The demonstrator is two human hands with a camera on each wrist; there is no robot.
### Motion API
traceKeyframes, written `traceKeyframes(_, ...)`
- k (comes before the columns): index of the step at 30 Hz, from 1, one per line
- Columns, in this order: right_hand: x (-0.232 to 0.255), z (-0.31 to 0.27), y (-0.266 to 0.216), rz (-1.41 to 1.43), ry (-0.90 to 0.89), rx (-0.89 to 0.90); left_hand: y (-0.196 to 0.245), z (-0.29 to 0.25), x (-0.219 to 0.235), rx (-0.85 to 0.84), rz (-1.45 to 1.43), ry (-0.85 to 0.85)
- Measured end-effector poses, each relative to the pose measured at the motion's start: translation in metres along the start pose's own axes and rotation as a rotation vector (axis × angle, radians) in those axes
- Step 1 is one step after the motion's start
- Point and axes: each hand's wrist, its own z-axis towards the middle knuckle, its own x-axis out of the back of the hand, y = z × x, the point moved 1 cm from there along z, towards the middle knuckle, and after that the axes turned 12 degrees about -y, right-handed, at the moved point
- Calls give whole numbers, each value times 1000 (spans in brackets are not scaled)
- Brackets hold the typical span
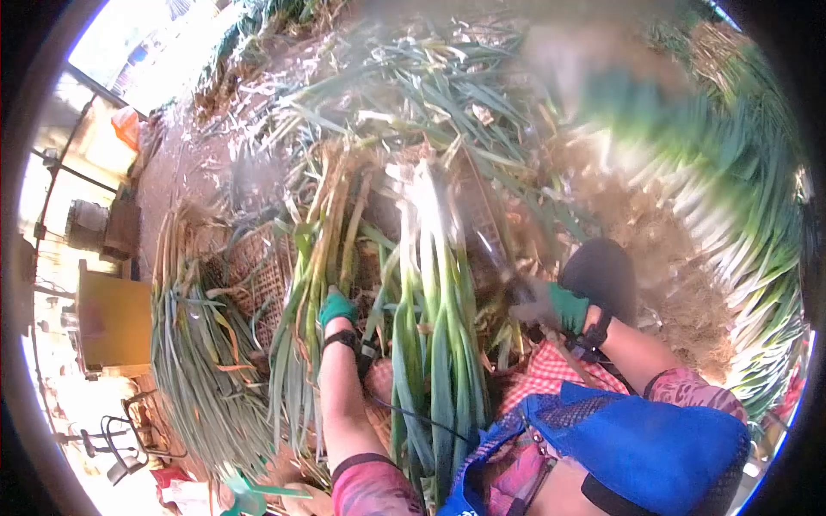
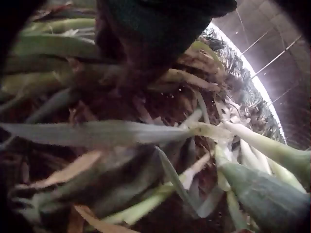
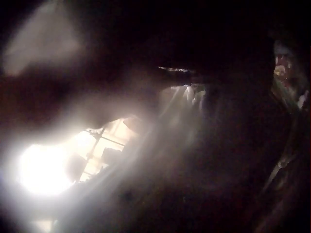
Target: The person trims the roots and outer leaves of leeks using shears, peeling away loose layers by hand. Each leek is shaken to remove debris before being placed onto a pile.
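we see the fingers of the left hand [image 1: 336, 306], in a green glove, curled down into a bunch of long green leek stalks [image 1: 323, 258] and clamped on them; the left wrist view shows the dark glove [image 2: 155, 29] pressed among pale stalks and dry brown leaves [image 2: 68, 170]. the stalks it grips run up and away from us, just beside a woven basket [image 1: 258, 271] that lies to the left of them.

the right hand [image 1: 555, 307], also in a green glove, is blurred; it sits at the right edge of the middle bundle of leeks [image 1: 434, 301], whose white shanks point away and whose green tops come toward the lap. we cannot tell whether its fingers are apart or together, nor whether they hold anything. the right wrist view is dark and smeared and shows nothing we can name.

both hands are apart, one on each side of the middle bundle. farther out, another heap of leeks [image 1: 202, 361] lies on the ground at the left, and a large stacked pile [image 1: 740, 249] curves along the right. a blue mesh bag [image 1: 654, 447] and a red checked cloth [image 1: 551, 374] sit on the lap. a yellow box [image 1: 112, 318] stands at the far left.
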Motion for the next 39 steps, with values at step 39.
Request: traceKeyframes(39, -13, -82, -22, -57, -245, 42, 111, -104, 36, -614, -326, -579)
